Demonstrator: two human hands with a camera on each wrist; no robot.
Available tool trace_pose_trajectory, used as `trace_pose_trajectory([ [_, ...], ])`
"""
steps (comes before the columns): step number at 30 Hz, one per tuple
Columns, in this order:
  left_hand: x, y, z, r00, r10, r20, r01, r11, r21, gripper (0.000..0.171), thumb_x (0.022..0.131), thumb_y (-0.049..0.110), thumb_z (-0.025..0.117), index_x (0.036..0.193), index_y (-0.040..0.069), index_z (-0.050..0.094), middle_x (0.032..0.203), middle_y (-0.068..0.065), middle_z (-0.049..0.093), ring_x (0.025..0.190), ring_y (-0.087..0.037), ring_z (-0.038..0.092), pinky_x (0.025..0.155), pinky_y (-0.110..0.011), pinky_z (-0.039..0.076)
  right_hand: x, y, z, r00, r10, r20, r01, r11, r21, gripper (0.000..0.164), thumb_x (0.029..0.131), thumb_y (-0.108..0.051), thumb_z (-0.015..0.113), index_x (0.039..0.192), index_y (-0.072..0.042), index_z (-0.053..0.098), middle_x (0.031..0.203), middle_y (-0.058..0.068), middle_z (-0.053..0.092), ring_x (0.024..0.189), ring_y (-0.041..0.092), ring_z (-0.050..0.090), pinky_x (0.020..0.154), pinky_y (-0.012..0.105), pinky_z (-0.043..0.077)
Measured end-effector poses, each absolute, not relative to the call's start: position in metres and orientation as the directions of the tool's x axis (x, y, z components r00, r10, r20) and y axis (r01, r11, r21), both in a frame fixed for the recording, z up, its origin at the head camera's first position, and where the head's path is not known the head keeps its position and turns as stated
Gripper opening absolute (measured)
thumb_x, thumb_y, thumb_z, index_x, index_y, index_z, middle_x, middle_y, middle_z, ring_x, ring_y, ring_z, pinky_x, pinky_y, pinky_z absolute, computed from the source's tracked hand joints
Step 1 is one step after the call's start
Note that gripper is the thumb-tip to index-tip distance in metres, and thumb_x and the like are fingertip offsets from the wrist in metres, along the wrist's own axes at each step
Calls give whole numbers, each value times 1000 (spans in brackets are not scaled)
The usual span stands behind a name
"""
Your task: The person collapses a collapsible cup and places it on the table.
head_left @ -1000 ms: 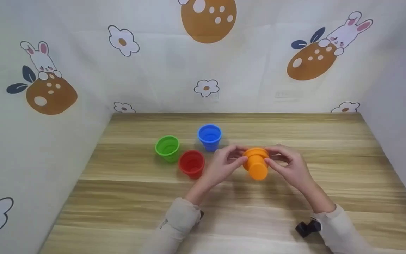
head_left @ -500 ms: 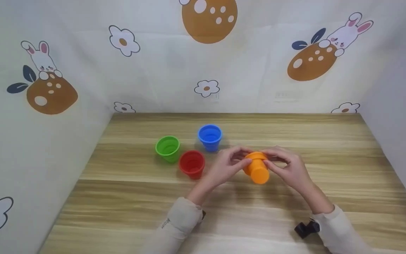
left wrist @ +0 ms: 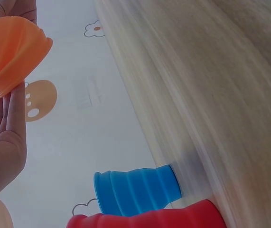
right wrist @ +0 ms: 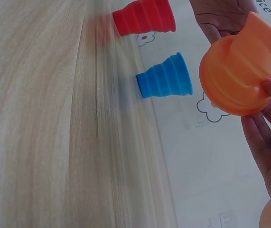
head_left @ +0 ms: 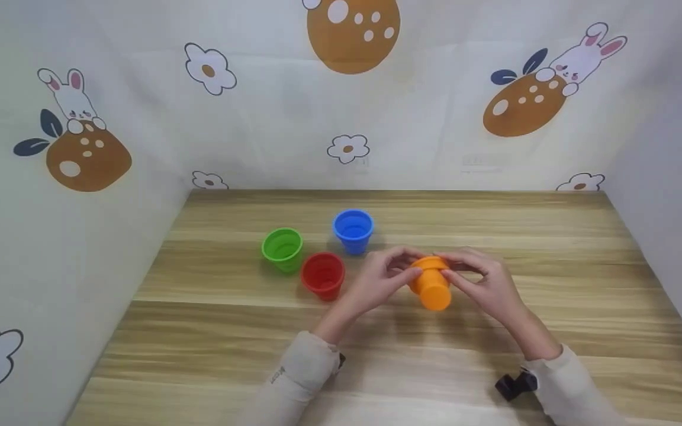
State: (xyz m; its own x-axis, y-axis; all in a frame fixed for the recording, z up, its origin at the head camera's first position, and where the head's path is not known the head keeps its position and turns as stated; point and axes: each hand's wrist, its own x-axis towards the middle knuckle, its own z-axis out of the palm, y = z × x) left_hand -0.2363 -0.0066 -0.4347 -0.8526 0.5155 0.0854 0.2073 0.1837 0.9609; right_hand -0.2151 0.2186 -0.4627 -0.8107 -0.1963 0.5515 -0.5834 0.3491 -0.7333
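An orange collapsible cup (head_left: 434,284) is held between both hands above the table, its round base tipped toward the head camera. The left hand (head_left: 383,275) pinches its left side with the thumb in front and fingers behind. On the opposite side the right hand (head_left: 484,277) pinches it the same way. In the right wrist view the orange cup (right wrist: 242,71) looks partly folded, its wide rim section pushed back around the narrower body. Its inside is hidden from the head view.
Left of the hands stand a red cup (head_left: 323,276), a green cup (head_left: 282,249) and a blue cup (head_left: 353,231), all upright and unfolded on the wooden table (head_left: 211,355). The red one is close to the left forearm. A patterned cloth wall (head_left: 282,118) rises behind the table.
The orange cup has come slightly lower and nearer, with the hands shifting their pinch a little around its rim. The other cups have stayed where they were.
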Motion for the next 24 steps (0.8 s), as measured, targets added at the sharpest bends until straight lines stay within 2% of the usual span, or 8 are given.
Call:
trace_pose_trajectory([
  [15, -237, -12, -435, -855, 507, 107, 230, 186, 955, 30, 98, 24, 64, 124, 9, 65, 119, -6, 71, 103, -12, 68, 92, -24, 58, -216, 219, -462, -811, -229, 539, -585, 318, -746, 36, 83, 9, 72, 116, -4, 72, 112, 14, 74, 97, 1, 70, 84, 25, 60],
  [24, -237, -12, -434, -856, 499, 138, 234, 135, 963, 31, 97, 20, 64, 124, 5, 64, 120, -11, 70, 106, -19, 68, 91, -26, 58, -214, 223, -460, -827, -239, 508, -559, 269, -784, 37, 85, 8, 70, 121, -3, 70, 118, 11, 73, 101, 2, 69, 87, 22, 59],
])
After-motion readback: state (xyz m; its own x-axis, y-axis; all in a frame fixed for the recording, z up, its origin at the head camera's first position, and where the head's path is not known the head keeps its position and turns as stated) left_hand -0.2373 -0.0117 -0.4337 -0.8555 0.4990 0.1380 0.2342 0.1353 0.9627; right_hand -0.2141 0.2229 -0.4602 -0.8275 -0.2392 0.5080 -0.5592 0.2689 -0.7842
